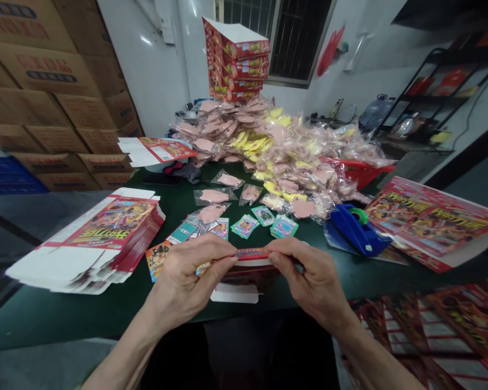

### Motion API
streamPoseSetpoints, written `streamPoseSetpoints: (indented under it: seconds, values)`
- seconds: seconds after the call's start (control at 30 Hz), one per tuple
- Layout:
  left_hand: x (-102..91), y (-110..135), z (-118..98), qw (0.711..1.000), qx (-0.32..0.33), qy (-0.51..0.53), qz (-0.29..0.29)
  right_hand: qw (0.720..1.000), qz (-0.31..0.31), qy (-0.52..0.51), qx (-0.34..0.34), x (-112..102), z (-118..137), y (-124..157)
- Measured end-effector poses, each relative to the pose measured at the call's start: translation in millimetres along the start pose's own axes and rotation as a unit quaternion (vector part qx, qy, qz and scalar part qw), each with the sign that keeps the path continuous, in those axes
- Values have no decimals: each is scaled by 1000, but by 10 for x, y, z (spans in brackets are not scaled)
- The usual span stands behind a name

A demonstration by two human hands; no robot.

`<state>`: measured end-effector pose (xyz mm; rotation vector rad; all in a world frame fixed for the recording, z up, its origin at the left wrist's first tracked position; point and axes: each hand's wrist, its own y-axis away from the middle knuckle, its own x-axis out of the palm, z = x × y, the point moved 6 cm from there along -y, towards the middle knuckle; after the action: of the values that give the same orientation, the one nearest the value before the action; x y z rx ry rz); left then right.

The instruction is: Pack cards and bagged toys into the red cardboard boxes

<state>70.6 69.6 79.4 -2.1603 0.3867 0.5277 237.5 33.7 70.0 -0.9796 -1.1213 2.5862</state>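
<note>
Between my two hands is a red printed cardboard box (251,253), seen edge-on, with a white flap lower down at the table's front edge. My left hand (193,273) pinches its left end between thumb and fingers. At the right end, my right hand (307,271) grips the same edge in a like pinch. Just beyond the box lie small piles of printed cards (244,226), and another card pile (283,227) sits to their right. An orange card (158,260) lies partly behind my left hand. Much of the box's body is hidden below its edge.
Flat box blanks (106,227) are stacked at left. A blue tape dispenser (355,230) and a printed carton sheet (435,219) lie at right. Behind the cards rises a heap of bagged pink and yellow pieces (284,146), with stacked red boxes (238,65) at its back.
</note>
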Motion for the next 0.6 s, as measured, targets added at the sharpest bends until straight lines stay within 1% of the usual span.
streamPoseSetpoints:
  seconds: [0.1, 0.17, 0.3, 0.4, 0.47, 0.5, 0.53, 0.57, 0.6]
  values:
    - [-18, 29, -7, 999, 26, -37, -17, 999, -33, 15, -26, 4, -19, 42]
    - [3, 89, -10, 996, 44, -74, -23, 998, -47, 29, -41, 7, -49, 77]
    - [115, 243, 31, 986, 76, -146, -30, 995, -46, 49, -69, 66, -101, 138]
    - [201, 301, 116, 979, 81, -175, -62, 994, -57, 46, -79, 166, -121, 202]
    - [238, 307, 176, 981, 75, -158, -88, 996, -53, 40, -66, 231, -178, 262]
    - [250, 307, 208, 982, 67, -143, -99, 997, -46, 36, -52, 239, -240, 295]
    - [261, 309, 239, 985, 57, -127, -107, 998, -47, 33, -30, 204, -337, 328]
    - [272, 317, 273, 987, 44, -109, -110, 997, -66, 40, 2, 106, -473, 361]
    - [278, 332, 313, 989, 28, -91, -114, 992, -104, 64, 44, -62, -643, 398]
